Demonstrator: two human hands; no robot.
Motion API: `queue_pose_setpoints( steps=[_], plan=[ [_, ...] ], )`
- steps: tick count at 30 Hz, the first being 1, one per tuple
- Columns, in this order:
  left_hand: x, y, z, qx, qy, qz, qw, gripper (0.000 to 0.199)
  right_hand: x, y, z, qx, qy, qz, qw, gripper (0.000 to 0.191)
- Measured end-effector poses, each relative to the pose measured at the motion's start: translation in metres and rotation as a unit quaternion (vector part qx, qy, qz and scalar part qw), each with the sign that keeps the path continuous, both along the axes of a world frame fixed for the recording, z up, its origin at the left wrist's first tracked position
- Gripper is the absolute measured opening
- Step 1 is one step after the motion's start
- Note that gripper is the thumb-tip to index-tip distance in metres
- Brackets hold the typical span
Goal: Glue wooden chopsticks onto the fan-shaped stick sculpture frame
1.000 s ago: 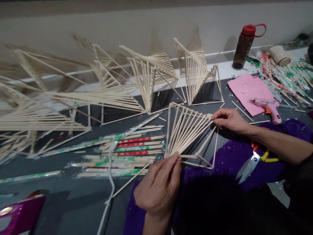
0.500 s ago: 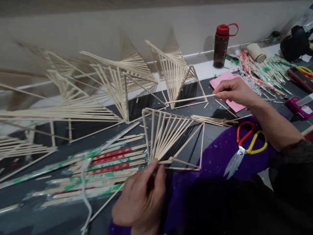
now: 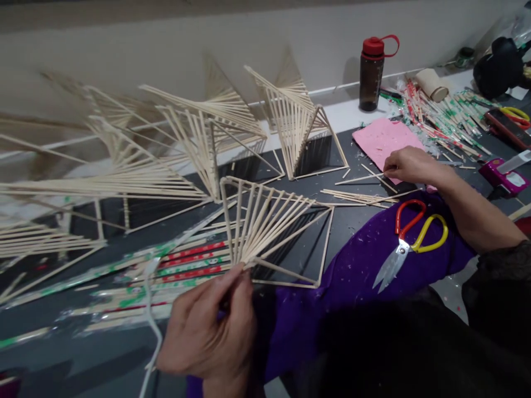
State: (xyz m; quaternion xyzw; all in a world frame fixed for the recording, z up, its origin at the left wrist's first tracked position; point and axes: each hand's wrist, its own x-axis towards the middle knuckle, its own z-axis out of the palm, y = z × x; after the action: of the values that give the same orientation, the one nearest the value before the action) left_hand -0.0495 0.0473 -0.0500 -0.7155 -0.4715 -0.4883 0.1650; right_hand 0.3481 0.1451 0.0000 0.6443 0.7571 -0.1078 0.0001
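I see the left hand [image 3: 207,331] pinching the near corner of a fan-shaped stick frame [image 3: 274,226] that lies on the dark desk [image 3: 344,221] in front of me. The right hand [image 3: 409,166] is closed on a single loose stick [image 3: 359,178] beside the pink sheet [image 3: 384,141]. More loose sticks [image 3: 357,197] lie between the frame and the scissors [image 3: 409,243], which rest on purple cloth [image 3: 357,276].

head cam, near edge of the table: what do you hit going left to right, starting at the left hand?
left hand pinching the stick frame → scissors on the purple cloth → right hand by the pink sheet → magenta tool.
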Motion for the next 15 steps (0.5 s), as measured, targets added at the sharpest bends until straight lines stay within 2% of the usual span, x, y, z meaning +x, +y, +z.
queue_pose_setpoints(
  steps=[3,6,8,11,15],
  plan=[
    [-0.004,0.001,-0.004,-0.010,-0.016,0.009,1.000,0.024,-0.006,-0.006,0.001,-0.007,-0.080,-0.004,0.997,0.026],
    [-0.004,0.000,-0.007,-0.026,-0.020,0.025,0.999,0.026,-0.017,-0.016,0.005,0.033,-0.095,-0.002,0.995,0.030],
    [-0.003,0.000,-0.008,-0.023,-0.026,0.022,0.999,0.026,-0.029,-0.024,0.007,0.031,-0.064,0.040,0.997,0.027],
    [-0.002,0.001,-0.008,-0.013,-0.028,0.013,0.999,0.025,-0.055,-0.034,0.005,-0.019,-0.033,0.139,0.990,0.023],
    [-0.002,0.001,-0.010,-0.016,-0.034,0.013,0.999,0.020,-0.084,-0.034,-0.008,-0.015,-0.084,0.174,0.981,0.029]
  ],
)
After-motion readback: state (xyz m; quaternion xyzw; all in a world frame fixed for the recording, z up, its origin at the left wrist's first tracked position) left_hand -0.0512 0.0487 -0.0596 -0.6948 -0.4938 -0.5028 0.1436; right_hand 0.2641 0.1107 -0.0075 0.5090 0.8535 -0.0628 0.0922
